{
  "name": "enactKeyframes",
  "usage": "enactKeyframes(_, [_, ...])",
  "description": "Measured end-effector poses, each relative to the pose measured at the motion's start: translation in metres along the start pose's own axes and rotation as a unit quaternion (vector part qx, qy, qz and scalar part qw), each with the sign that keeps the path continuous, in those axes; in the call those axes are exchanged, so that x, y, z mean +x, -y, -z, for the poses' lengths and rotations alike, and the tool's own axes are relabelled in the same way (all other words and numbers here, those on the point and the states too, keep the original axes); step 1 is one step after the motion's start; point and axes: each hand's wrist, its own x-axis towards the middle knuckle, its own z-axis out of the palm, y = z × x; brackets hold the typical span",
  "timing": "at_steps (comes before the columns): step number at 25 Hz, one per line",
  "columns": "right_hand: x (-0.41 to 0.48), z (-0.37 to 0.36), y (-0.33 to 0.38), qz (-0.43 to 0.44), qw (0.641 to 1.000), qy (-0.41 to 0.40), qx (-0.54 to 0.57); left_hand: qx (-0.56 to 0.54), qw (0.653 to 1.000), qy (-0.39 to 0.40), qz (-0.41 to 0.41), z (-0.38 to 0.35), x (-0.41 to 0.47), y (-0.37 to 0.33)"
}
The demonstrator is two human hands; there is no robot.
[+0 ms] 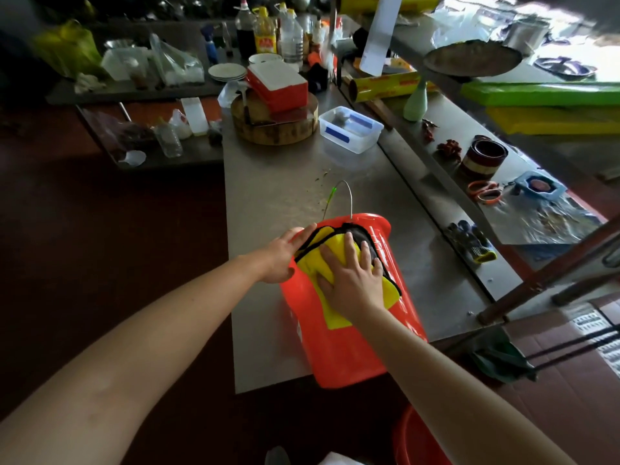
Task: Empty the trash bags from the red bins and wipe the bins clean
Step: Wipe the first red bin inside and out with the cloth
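Red bin [352, 347] lies on its side at the near edge of the steel table [285, 182], so the left hand [281, 255] steadies it with straight fingers while the right hand [352, 280], fingers spread, presses a yellow cloth [333, 315] flat on its wall.

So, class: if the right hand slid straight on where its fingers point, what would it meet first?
Probably the red bin's rim, just past the cloth that the right hand presses; depth is unclear.
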Motion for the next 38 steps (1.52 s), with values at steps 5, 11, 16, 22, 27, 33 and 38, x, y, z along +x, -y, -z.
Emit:
enactKeyframes(5, [-0.018, -0.006, -0.011, 0.017, 0.999, -0.023, -0.016, -0.012, 1.0, -0.006, -0.007, -0.003, -0.002, 0.002])
enactKeyframes(11, [-0.109, -0.034, -0.045, 0.036, 0.997, -0.067, -0.018, -0.048, 0.999, -0.016, -0.012, -0.006, -0.008, 0.006])
enactKeyframes(16, [-0.134, -0.037, -0.053, 0.035, 0.998, -0.057, -0.019, -0.051, 0.998, -0.023, -0.017, -0.008, -0.006, 0.009])
enactKeyframes(22, [-0.066, -0.015, -0.024, -0.01, 1.0, -0.01, 0.008, -0.065, 0.997, -0.042, -0.023, -0.015, -0.007, 0.018])
enactKeyframes(27, [0.014, 0.002, -0.01, 0.003, 0.999, 0.018, 0.029, -0.08, 0.994, -0.067, -0.019, -0.025, -0.01, 0.029])
enactKeyframes(33, [-0.036, -0.011, -0.035, 0.04, 0.999, -0.025, 0.022, -0.103, 0.993, -0.064, 0.013, -0.027, -0.022, 0.035])
enactKeyframes(38, [-0.111, -0.024, -0.064, 0.029, 0.997, -0.056, 0.041, -0.015, 0.979, -0.204, 0.014, -0.02, -0.018, 0.012])
